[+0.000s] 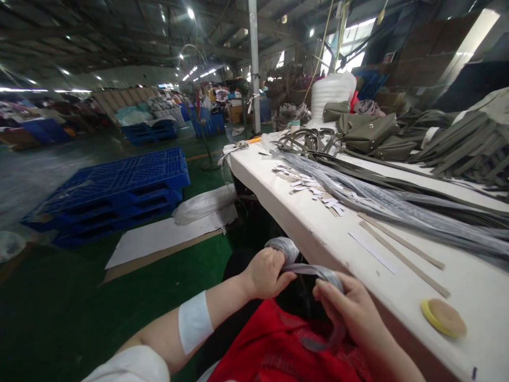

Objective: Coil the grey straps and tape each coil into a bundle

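My left hand (265, 273) is closed around a grey strap (308, 269) that looks wrapped in clear plastic; a coiled part of it bulges above the fist. A short stretch of the strap runs across to my right hand (347, 300), where thumb and fingers pinch it. From there the loose end curls down in front of the red apron (278, 345). Both hands are over my lap, beside the near edge of the white table (278, 204). Some of the strap is hidden behind my fingers.
Long dark straps (366, 175), paper scraps (310, 185), beige strips (405, 257) and a yellow-edged round disc (443, 317) lie on the table. Olive bags (369, 132) are piled at its back. Blue pallets (119, 185) and a white sheet (167, 236) are on the green floor at left.
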`<state>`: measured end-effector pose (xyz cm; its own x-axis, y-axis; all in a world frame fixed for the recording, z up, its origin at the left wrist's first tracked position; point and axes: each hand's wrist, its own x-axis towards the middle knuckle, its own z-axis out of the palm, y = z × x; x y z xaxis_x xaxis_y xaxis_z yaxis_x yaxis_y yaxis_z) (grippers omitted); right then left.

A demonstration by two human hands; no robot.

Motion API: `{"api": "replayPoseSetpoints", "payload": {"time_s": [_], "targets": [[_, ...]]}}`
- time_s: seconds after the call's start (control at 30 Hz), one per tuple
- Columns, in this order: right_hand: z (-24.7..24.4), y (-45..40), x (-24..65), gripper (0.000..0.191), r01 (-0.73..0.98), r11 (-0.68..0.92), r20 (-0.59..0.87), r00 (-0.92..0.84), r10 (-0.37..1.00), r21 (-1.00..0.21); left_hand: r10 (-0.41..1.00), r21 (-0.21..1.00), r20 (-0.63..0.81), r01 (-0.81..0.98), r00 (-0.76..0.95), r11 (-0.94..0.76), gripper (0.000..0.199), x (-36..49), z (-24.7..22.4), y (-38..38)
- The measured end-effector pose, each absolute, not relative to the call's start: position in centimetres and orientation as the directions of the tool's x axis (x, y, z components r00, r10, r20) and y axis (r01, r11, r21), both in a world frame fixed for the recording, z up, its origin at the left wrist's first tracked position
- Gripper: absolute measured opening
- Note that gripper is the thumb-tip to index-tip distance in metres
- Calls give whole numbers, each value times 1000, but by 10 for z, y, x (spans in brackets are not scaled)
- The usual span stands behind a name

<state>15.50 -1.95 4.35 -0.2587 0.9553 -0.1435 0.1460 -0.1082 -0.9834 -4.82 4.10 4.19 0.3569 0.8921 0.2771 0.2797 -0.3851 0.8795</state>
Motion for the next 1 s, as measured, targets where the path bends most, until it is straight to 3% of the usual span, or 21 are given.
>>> {"api": "replayPoseSetpoints", "payload": {"time_s": [0.1, 0.2, 0.27, 0.33, 0.43, 0.53, 0.6, 0.67, 0.73, 0.8, 0.9, 0.93, 1.0], "targets": [[50, 7, 179, 41, 428, 39, -25, -143, 989, -903, 837, 811, 198, 394, 510, -432, 41, -44, 35, 29], [47, 15, 178, 31, 644, 260, 265, -92, 960, -719, 836, 952, -78, 290, 543, -100, 59, -37, 39, 24], [41, 11, 168, 42, 629, 357, 316, -183, 931, -690, 788, 967, -253, 125, 562, 221, 66, -35, 45, 23], [33, 7, 155, 45, 552, 385, 274, -276, 921, -740, 723, 890, -336, -50, 603, 454, 67, -35, 54, 23], [16, 5, 137, 28, 442, 283, 144, -322, 936, -851, 703, 770, -304, -269, 642, 579, 65, -38, 72, 29], [3, 0, 122, 34, 326, 115, -26, -397, 918, -938, 830, 778, -133, -463, 541, 426, 59, -41, 89, 42], [4, -8, 116, 39, 225, 35, -76, -466, 881, -974, 937, 859, 48, -492, 347, 138, 54, -43, 91, 51], [13, -18, 115, 40, 126, -19, -82, -519, 851, -992, 941, 935, 286, -267, 181, -233, 51, -44, 85, 57], [28, -24, 121, 42, 63, -65, -88, -503, 860, -996, 845, 843, 477, 146, 241, -517, 56, -44, 72, 58], [41, -22, 135, 44, 52, -81, -95, -420, 902, -995, 760, 605, 465, 464, 454, -647, 67, -44, 58, 55], [51, -9, 162, 43, 238, -40, -120, -333, 935, -970, 727, 377, 266, 626, 632, -683, 67, -44, 47, 48], [52, -4, 171, 41, 351, 19, -105, -331, 938, -936, 731, 381, 196, 636, 654, -671, 63, -46, 47, 46], [51, 6, 184, 36, 567, 180, -38, -352, 935, -804, 731, 525, 42, 608, 681, -596, 62, -49, 48, 44]]}}
